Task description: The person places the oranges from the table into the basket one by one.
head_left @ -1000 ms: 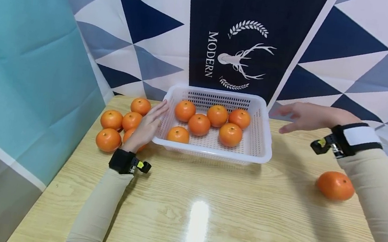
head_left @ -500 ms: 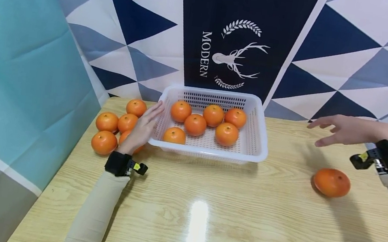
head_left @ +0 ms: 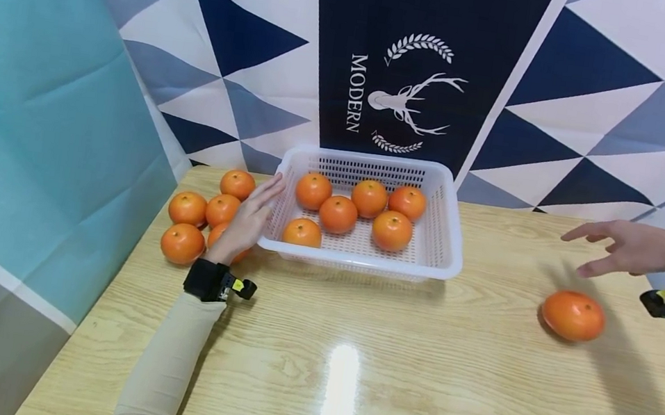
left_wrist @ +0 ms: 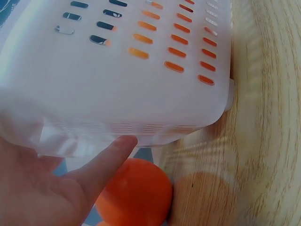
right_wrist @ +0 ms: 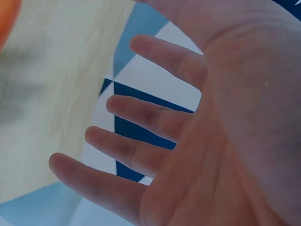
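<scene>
Holding 6 oranges, the white basket sits mid-frame; the left hand rests along its left side, fingers extended and grasping nothing, presumably steadying it. The right hand, empty with fingers spread, hovers near 1 lone fruit at the frame's right. 5 more oranges cluster left. Below spreads a wood-grained table; triangle-patterned cloth hangs at the top.
</scene>
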Motion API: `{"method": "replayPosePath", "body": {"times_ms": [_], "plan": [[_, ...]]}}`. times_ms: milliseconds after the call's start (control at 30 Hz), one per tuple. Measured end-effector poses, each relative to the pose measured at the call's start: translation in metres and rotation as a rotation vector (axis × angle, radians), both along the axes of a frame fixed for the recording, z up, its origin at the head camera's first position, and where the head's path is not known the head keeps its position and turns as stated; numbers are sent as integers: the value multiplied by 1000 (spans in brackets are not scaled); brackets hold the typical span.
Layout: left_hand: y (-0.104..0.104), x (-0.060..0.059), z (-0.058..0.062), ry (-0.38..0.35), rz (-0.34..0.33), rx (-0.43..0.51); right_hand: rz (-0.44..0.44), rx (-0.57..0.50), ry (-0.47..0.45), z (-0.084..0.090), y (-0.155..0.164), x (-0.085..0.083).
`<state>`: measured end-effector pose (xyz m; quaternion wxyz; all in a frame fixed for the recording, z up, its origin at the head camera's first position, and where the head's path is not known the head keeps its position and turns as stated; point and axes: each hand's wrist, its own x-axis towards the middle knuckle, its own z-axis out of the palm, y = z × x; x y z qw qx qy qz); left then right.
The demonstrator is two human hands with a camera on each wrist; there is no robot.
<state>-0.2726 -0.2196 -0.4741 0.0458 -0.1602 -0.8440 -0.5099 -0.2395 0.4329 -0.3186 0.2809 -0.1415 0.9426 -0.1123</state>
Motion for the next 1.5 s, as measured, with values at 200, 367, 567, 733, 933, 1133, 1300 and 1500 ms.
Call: {"method": "replayPosePath", "body": {"times_ms": [200, 367, 567, 733, 933, 1133, 1300, 1500], "plan": [[-1, -7, -9, 24, 0, -10, 6, -27, -60, -12, 1, 6], [-1, -4, -6, 36, -11, 6, 12, -33, -147, -21, 1, 8], [-1, -5, -7, 20, -12, 22, 45, -117, -212, -29, -1, 13], [0, 1, -1, 15, -7, 28, 39, -174, -292, -35, -5, 16], [6, 15, 15, 4, -8, 19, -13, -191, -367, -43, -7, 23], [13, 26, 32, -7, 10, -25, -32, -184, -382, -51, -9, 26], [13, 27, 32, -14, 3, -13, -33, -187, -386, -52, -10, 24], [8, 20, 21, 9, -7, 5, -24, -169, -390, -52, -10, 23]]}}
